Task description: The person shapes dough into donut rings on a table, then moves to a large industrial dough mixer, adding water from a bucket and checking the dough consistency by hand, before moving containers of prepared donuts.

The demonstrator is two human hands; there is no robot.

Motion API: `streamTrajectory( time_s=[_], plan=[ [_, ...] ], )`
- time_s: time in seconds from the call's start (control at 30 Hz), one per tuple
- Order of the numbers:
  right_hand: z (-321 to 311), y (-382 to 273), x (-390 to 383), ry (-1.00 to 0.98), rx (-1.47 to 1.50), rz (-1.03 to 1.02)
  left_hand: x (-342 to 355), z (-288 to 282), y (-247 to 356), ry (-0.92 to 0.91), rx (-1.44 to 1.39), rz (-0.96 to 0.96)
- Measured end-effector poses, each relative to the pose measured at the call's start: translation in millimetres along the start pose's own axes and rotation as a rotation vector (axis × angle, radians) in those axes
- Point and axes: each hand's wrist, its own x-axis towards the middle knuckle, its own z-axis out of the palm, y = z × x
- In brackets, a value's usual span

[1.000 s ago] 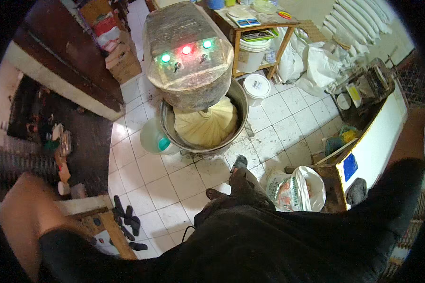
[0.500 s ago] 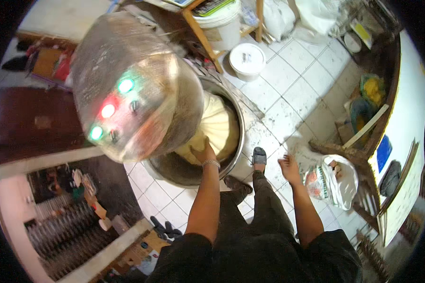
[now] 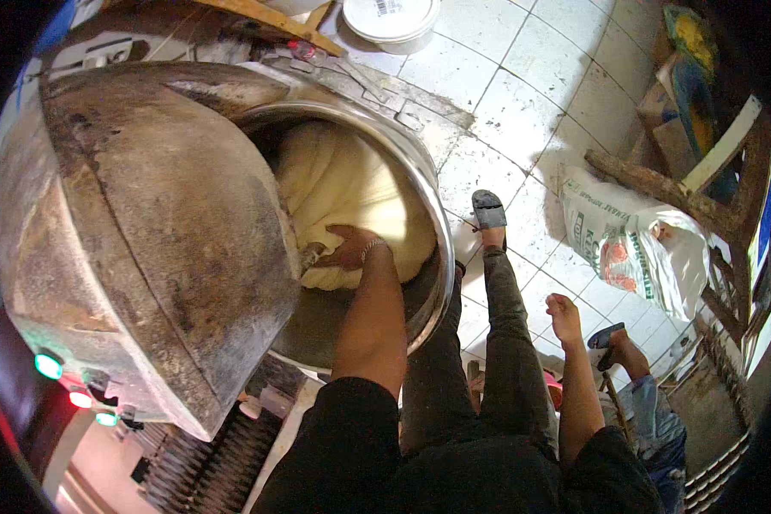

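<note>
One view, from the head camera, looks straight down into a steel mixing bowl (image 3: 433, 214) that holds a large mass of pale dough (image 3: 343, 184). The left hand (image 3: 349, 248) reaches down inside the bowl and presses on the near edge of the dough, fingers curled onto it right beside the mixer's hook; whether it has actually gathered a fold or only pushes cannot be told. The arm comes in over the bowl's near rim, probably because the mixer head (image 3: 146, 240), a worn domed housing, overhangs the bowl's left half and leaves only the right and near side open. That opening is narrow: the forearm passes between housing and rim with little to spare.

The right hand (image 3: 564, 310) hangs free beside the leg, loosely clenched, holding nothing, well apart from the bowl. Below it is white tiled floor (image 3: 522, 94), with a foot in a dark sandal (image 3: 488, 210) planted just beside the bowl. Farther right a printed plastic sack (image 3: 625, 240) slumps against rough wooden pieces, narrowing the standing room there. A white bucket lid (image 3: 390, 17) lies on the tiles beyond the bowl.
</note>
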Motion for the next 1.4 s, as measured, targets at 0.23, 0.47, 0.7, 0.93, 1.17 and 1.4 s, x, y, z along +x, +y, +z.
streamTrajectory(
  time_s=[0.23, 0.47, 0.7, 0.93, 1.17, 1.4],
  plan=[
    [7.1, -31.0, -33.3, -0.036, 0.047, -0.054, -25.3, 16.0, 62.3, -0.188, 1.827, 0.140],
    [11.2, -71.8, -47.1, 0.052, 0.238, -0.122, -101.8, 51.3, 59.1, -0.292, 1.651, -0.657],
    [34.7, -123.0, -77.2, 0.106, 0.081, -0.289, -50.5, 23.2, 67.8, -0.399, 2.047, -0.609],
    [103.7, -308.6, -189.7, -0.398, -0.574, -0.683, -5.5, -33.9, 140.0, -1.192, 1.893, -0.451],
    [264.3, -340.9, -107.7, -0.657, -1.800, -1.087, -31.7, -61.6, 396.9, -1.069, 0.938, -0.516],
    [332.5, -261.0, -42.6, -0.481, -1.976, -1.845, -65.3, -319.6, 488.9, -0.149, 1.223, -0.318]
  ],
)
